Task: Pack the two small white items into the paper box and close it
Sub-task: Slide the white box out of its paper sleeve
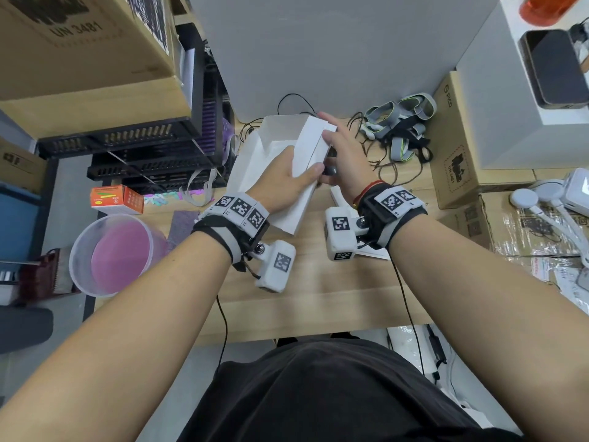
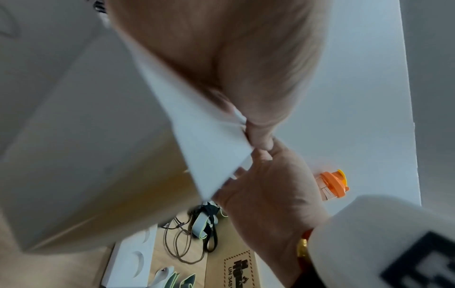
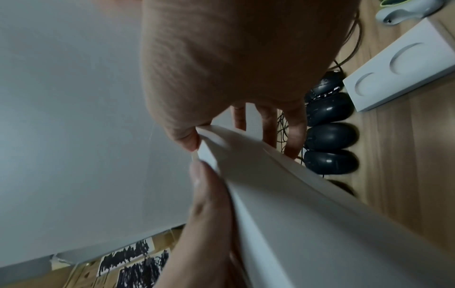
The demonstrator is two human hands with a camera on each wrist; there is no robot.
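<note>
The white paper box (image 1: pixel 255 161) stands open at the middle of the wooden table (image 1: pixel 318 282), tilted. My left hand (image 1: pixel 287 177) grips its right-hand wall, fingers inside and thumb on the outside of the folded flap (image 1: pixel 314 145). My right hand (image 1: pixel 341 145) pinches the far end of that flap. In the left wrist view my left hand (image 2: pixel 221 58) lies on the box (image 2: pixel 86 136) and meets the right hand (image 2: pixel 265 185) at the flap's corner. The right wrist view shows the flap (image 3: pixel 295 214) pinched. I cannot make out the two small white items.
A white moulded tray (image 3: pixel 399 64) and several black mice (image 3: pixel 329 134) lie right of the box. Grey straps (image 1: pixel 398 126) and cables sit behind it, cardboard boxes (image 1: pixel 459 154) at the right. A clear tub (image 1: pixel 118 253) and black crates (image 1: pixel 143 148) stand at the left.
</note>
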